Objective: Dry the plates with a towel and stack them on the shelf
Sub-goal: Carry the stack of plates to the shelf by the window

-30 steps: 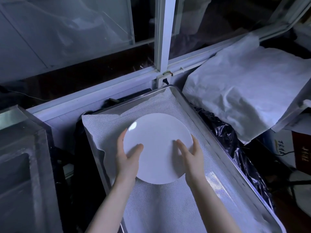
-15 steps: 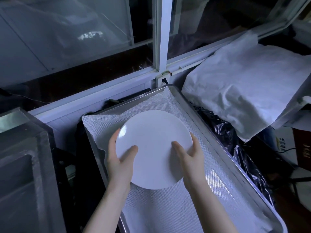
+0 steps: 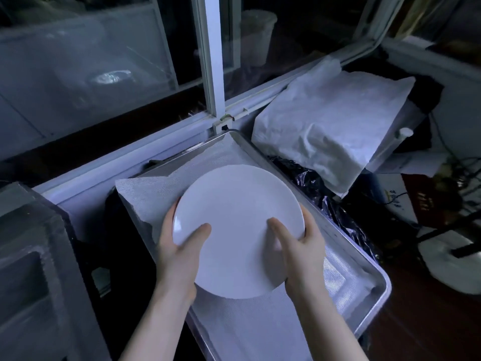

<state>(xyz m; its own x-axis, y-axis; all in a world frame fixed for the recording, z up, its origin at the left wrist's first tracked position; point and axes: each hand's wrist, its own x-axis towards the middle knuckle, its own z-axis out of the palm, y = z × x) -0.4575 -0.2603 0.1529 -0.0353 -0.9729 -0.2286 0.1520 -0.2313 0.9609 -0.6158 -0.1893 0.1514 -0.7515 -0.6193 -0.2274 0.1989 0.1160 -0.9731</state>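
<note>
Clutter by the window, seen from above

A white window post rises from a pale sill; behind the glass stands a white lidded bucket. At right a crumpled white sheet drapes over something bulky, with shiny black plastic film bunched just below it. A grey moulded block fills the left edge, and dark cables trail far right.

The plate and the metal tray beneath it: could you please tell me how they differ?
The plate is round, white and bare; the tray is rectangular, metal and lined with mesh cloth. The plate is held up at its edges by the left hand and right hand; the tray lies flat. The plate is smaller than the tray. Both shine.
</note>
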